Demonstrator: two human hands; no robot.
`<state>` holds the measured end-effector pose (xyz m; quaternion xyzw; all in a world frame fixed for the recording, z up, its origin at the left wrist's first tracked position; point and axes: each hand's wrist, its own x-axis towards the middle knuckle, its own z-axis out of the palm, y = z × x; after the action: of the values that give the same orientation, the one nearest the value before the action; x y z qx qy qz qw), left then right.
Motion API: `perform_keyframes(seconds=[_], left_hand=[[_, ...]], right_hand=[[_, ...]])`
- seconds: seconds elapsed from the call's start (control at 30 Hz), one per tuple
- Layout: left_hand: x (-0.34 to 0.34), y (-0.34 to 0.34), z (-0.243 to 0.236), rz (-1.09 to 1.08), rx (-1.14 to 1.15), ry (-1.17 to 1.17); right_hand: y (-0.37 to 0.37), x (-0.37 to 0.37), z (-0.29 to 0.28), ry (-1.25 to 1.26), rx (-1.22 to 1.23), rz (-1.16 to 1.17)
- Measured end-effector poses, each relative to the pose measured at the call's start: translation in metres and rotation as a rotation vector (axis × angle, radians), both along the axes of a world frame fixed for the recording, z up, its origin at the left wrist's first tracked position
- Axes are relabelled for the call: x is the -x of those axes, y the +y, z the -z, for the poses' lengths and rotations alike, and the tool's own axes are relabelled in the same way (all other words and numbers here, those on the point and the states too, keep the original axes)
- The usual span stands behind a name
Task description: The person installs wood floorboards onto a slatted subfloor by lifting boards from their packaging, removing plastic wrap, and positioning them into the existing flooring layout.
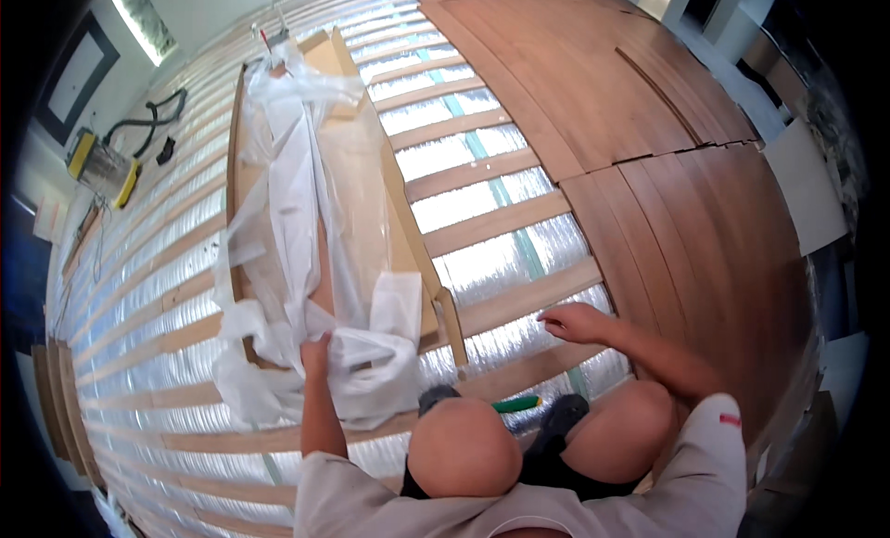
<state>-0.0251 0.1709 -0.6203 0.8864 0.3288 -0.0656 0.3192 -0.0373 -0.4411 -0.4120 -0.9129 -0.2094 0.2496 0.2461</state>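
Biggest thing here is the floor framing: parallel wooden battens (498,223) with foil sheeting (450,214) showing between them. Brown boarding (691,227) covers the right side, a loose dark strip (660,97) on top. Open carton (401,230) lies lengthwise across the battens, left of the boarding — likely so several battens carry its length and the near end sits within reach. White wrap (293,181) spreads along the carton and bunches at the near end; a brown plank (324,276) shows through the gap in it, so the wrap probably serves as surface protection. Yellow-and-black vacuum (104,170) stands far left, well apart from the carton. Person squats at the near end, knees up, which puts both hands low. Left hand (315,350): forearm runs almost straight up from the lower edge, grip clamped on the wrap beside the plank's near end — can't tell if the plank is pinched too. Right hand (577,324): elbow bent, forearm angled in past the right knee, fingers curled and pointing left over a batten; no object visible in it, can't tell if the fingertips meet. Smallest: green-and-yellow handle (517,404) between the feet.
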Motion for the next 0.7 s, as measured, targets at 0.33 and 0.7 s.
perform_keyframes(seconds=[0.33, 0.7], left_hand=[[-0.011, 0.047, 0.051, -0.312, 0.095, -0.219], [-0.037, -0.031, -0.086, -0.681, 0.372, -0.699]], right_hand=[[0.253, -0.108, 0.030, -0.029, -0.239, -0.230], [0.305, -0.117, 0.126, 0.026, -0.730, 0.323]])
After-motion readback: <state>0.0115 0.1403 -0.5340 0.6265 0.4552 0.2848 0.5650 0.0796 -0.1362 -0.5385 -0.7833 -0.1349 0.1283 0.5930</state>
